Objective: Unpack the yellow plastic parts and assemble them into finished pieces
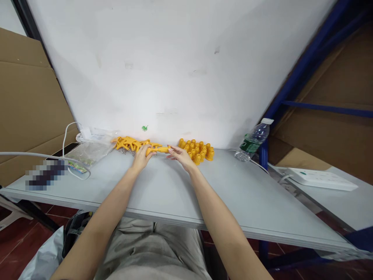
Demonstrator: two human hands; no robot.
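Observation:
My left hand (142, 155) and my right hand (180, 155) meet at the far side of a grey table (163, 190), both closed on one long yellow plastic piece (159, 149) held between them. The left fingers wrap its left end and the right fingertips pinch its right end. Left of the hands lies a pile of yellow pieces with small metal chains (129, 144). To the right stands a cluster of several yellow caps (198, 149), just behind my right hand.
A clear plastic bag (89, 152) and a white charger with cable (84, 134) lie at the table's left, beside a phone (65, 149). A water bottle (253, 140) stands at the right rear. A white power strip (319, 178) rests on a neighbouring table. A white board rises behind.

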